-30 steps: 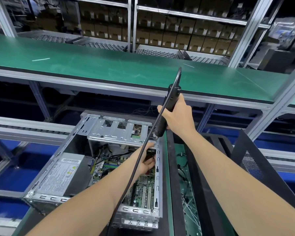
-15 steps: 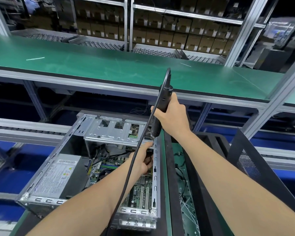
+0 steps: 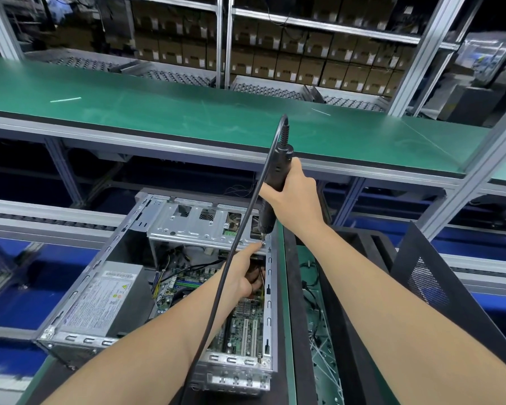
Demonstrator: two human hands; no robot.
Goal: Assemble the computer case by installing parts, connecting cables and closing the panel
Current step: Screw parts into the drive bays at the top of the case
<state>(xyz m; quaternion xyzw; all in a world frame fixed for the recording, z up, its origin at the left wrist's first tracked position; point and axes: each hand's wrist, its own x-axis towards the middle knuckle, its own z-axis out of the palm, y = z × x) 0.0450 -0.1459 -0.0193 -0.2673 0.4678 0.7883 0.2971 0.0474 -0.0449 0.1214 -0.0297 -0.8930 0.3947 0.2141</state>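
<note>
Gripping a black corded electric screwdriver [image 3: 276,182] nearly upright, the right hand [image 3: 294,198] holds its tip down on the right corner of the silver metal drive cage [image 3: 193,226], inside the open grey steel computer case [image 3: 79,344]. Just below, the left hand [image 3: 241,277] stretches a forefinger up to that tip; whether it grips anything cannot be told.

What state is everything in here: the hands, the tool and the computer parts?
computer case, on its side, open, panel off.
drive cage, sits in the case's far end.
power supply, sits in the case's left side.
electric screwdriver, near upright, tip down at the cage's corner.
right hand, grips the screwdriver.
left hand, index finger stretched to the screwdriver's tip; other fingers unclear.
black mesh panel, off the case, standing at its right.
</note>
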